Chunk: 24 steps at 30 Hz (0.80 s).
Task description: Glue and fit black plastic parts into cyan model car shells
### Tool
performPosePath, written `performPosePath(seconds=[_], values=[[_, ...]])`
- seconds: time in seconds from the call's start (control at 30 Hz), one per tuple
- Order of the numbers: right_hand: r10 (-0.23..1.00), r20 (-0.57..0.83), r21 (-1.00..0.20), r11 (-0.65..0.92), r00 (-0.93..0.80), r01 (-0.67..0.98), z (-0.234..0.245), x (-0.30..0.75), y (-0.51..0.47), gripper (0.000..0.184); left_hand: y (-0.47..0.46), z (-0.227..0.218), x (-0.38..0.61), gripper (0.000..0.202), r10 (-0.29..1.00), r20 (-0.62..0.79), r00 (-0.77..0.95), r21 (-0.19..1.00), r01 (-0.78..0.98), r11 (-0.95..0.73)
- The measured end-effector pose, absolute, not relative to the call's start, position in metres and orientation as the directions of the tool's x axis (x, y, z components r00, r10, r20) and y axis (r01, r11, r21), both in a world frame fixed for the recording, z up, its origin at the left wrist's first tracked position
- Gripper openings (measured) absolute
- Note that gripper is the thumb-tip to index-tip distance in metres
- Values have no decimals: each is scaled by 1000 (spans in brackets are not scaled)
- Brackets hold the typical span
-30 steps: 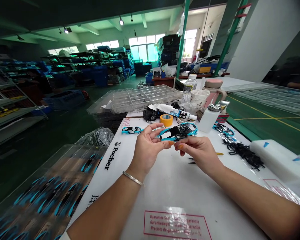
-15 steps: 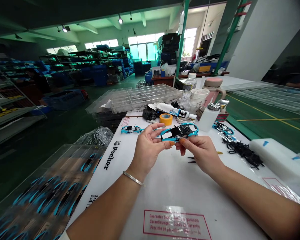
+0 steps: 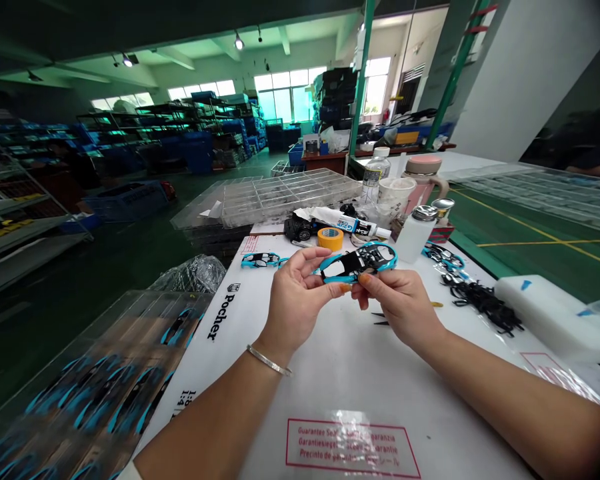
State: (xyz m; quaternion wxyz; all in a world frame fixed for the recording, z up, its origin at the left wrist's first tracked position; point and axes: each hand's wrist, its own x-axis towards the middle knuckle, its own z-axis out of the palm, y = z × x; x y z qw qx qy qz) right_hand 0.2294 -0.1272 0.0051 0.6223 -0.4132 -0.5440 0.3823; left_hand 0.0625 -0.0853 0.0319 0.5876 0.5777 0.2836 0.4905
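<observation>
Head view: blue-and-black car shell (image 3: 357,262) held above the white table (image 3: 350,427), pinched at its edges between left hand (image 3: 297,300) and right hand (image 3: 399,307), each grip pressed onto it. Nearby on the table: tweezers (image 3: 380,319) just beside the right hand, yellow tape (image 3: 330,239), another blue shell (image 3: 261,260) farther left.
</observation>
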Motion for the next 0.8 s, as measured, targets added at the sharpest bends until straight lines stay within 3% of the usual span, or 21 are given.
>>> performPosePath(seconds=[0.5, 0.8], values=[[929, 349, -937, 347, 127, 36, 0, 229, -122, 42, -81, 28, 63, 51, 912, 183, 367, 956, -282, -79], [932, 344, -936, 332, 110, 117, 1, 234, -123, 36, -79, 31, 61, 59, 920, 130, 369, 955, -295, -17]])
